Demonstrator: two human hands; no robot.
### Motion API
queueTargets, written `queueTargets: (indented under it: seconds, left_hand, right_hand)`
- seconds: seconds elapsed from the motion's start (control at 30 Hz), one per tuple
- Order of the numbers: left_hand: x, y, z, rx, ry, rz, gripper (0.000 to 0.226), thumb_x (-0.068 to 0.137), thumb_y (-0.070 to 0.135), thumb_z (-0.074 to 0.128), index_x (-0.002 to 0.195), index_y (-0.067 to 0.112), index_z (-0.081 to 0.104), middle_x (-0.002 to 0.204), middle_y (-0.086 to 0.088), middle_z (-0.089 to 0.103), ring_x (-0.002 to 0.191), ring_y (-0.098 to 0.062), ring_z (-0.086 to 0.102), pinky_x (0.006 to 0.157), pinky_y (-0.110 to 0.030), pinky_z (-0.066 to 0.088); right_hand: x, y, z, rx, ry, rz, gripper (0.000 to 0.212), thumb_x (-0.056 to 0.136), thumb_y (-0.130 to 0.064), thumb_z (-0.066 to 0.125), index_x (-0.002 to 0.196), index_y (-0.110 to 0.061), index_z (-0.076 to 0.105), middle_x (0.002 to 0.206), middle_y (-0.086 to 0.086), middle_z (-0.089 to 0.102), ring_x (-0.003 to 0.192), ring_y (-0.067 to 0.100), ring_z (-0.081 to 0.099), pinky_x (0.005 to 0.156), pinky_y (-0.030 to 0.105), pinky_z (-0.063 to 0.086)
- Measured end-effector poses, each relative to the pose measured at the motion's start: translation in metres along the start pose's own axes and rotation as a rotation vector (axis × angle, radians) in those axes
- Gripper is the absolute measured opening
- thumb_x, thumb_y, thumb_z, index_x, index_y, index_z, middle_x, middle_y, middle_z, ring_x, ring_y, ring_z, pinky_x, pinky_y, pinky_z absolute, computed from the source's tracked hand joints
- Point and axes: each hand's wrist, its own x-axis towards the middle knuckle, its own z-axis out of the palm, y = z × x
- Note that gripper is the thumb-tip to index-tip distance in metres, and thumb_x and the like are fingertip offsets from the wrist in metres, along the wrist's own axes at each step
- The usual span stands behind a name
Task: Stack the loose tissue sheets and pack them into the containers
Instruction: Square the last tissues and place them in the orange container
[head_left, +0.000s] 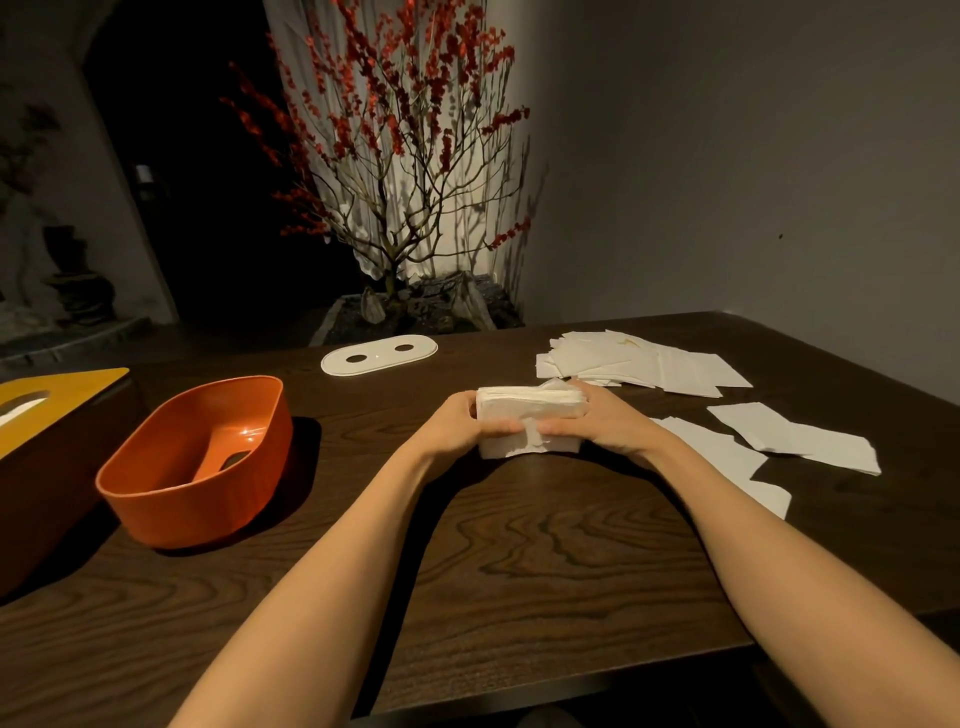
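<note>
— While the dark wooden table fills the view, where's the action?
— Mid-table: left hand and right hand clamp a thick white tissue stack from either end, thumbs curled over its near face.
— How does it look?
— Blocky, edges slightly ragged. Left of the grip sits the orange container; right and beyond, loose sheets; farther back, a white oval lid.

One orange container, one white lid, one yellow-topped box, one held tissue stack, two hands.
</note>
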Motion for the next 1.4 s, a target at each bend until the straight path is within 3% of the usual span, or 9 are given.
queueTargets:
  seconds: [0.1, 0.2, 0.4, 0.5, 0.67, 0.77, 1.0, 1.23, 1.4]
  left_hand:
    - [-0.003, 0.005, -0.002, -0.066, -0.018, -0.017, 0.023, 0.085, 0.015, 0.071, 0.107, 0.02, 0.067, 0.099, -0.001, 0.073, 0.087, -0.013, 0.066, 0.075, -0.023, 0.054]
    - [-0.008, 0.014, -0.009, -0.039, -0.022, -0.04, 0.021, 0.086, 0.016, 0.07, 0.108, 0.018, 0.068, 0.102, -0.006, 0.073, 0.092, -0.02, 0.067, 0.087, -0.033, 0.053]
    - [-0.027, 0.041, -0.038, -0.044, 0.037, -0.103, 0.022, 0.089, 0.018, 0.067, 0.11, 0.009, 0.066, 0.102, -0.008, 0.072, 0.084, -0.018, 0.067, 0.076, -0.027, 0.056]
    - [-0.044, 0.052, -0.052, -0.061, 0.107, -0.165, 0.011, 0.092, 0.023, 0.064, 0.092, 0.012, 0.061, 0.084, -0.004, 0.065, 0.073, -0.014, 0.062, 0.062, -0.023, 0.052]
    - [-0.074, 0.054, -0.085, -0.096, 0.189, -0.25, 0.063, 0.079, 0.037, 0.077, 0.125, 0.002, 0.053, 0.112, -0.019, 0.064, 0.097, -0.032, 0.065, 0.084, -0.043, 0.056]
    - [-0.093, 0.054, -0.109, -0.09, 0.243, -0.245, 0.059, 0.083, 0.033, 0.073, 0.125, -0.002, 0.052, 0.111, -0.017, 0.061, 0.089, -0.026, 0.065, 0.063, -0.032, 0.059]
    - [-0.132, 0.048, -0.16, -0.111, 0.302, -0.262, 0.041, 0.09, 0.021, 0.066, 0.117, -0.007, 0.055, 0.099, -0.015, 0.063, 0.079, -0.02, 0.065, 0.061, -0.027, 0.059]
    - [-0.148, 0.034, -0.21, 0.047, 0.364, -0.409, 0.03, 0.09, 0.016, 0.065, 0.113, -0.001, 0.057, 0.11, -0.014, 0.064, 0.094, -0.022, 0.063, 0.07, -0.027, 0.052]
    - [-0.147, 0.028, -0.239, 0.232, 0.325, -0.449, 0.016, 0.094, 0.007, 0.058, 0.11, 0.004, 0.059, 0.112, -0.013, 0.061, 0.094, -0.02, 0.059, 0.073, -0.027, 0.05]
  right_hand:
    - [-0.001, -0.009, 0.001, -0.039, -0.02, -0.025, 0.031, 0.086, -0.027, 0.069, 0.115, -0.03, 0.058, 0.111, -0.002, 0.065, 0.101, 0.01, 0.061, 0.08, 0.016, 0.048]
    - [0.001, -0.022, 0.003, -0.042, -0.054, -0.035, 0.022, 0.088, -0.029, 0.067, 0.108, -0.034, 0.058, 0.114, 0.011, 0.064, 0.096, 0.016, 0.059, 0.077, 0.022, 0.047]
    - [0.008, -0.054, 0.012, -0.015, -0.031, 0.027, 0.045, 0.094, -0.042, 0.054, 0.135, -0.021, 0.05, 0.123, -0.004, 0.059, 0.102, 0.006, 0.056, 0.079, 0.017, 0.043]
    - [0.016, -0.071, 0.022, -0.026, -0.005, 0.088, 0.057, 0.095, -0.05, 0.047, 0.141, -0.016, 0.044, 0.14, 0.004, 0.049, 0.116, 0.018, 0.05, 0.097, 0.031, 0.041]
    - [0.028, -0.1, 0.051, -0.025, -0.058, 0.131, 0.079, 0.088, -0.065, 0.047, 0.148, -0.017, 0.032, 0.151, 0.003, 0.037, 0.13, 0.026, 0.042, 0.109, 0.047, 0.037]
    - [0.032, -0.121, 0.074, -0.02, -0.07, 0.127, 0.066, 0.097, -0.053, 0.039, 0.148, -0.011, 0.032, 0.148, 0.003, 0.039, 0.13, 0.026, 0.043, 0.109, 0.044, 0.038]
    - [0.048, -0.162, 0.124, -0.083, -0.107, 0.05, 0.06, 0.102, -0.046, 0.034, 0.145, -0.005, 0.034, 0.127, 0.001, 0.054, 0.111, 0.019, 0.053, 0.09, 0.028, 0.04]
    - [0.076, -0.187, 0.167, -0.265, -0.192, -0.099, 0.05, 0.1, -0.046, 0.039, 0.11, -0.003, 0.061, 0.09, 0.004, 0.061, 0.076, 0.013, 0.052, 0.072, 0.027, 0.04]
    - [0.095, -0.2, 0.184, -0.347, -0.26, -0.134, 0.049, 0.099, -0.038, 0.047, 0.059, -0.012, 0.046, 0.066, 0.002, 0.047, 0.059, 0.013, 0.038, 0.062, 0.027, 0.03]
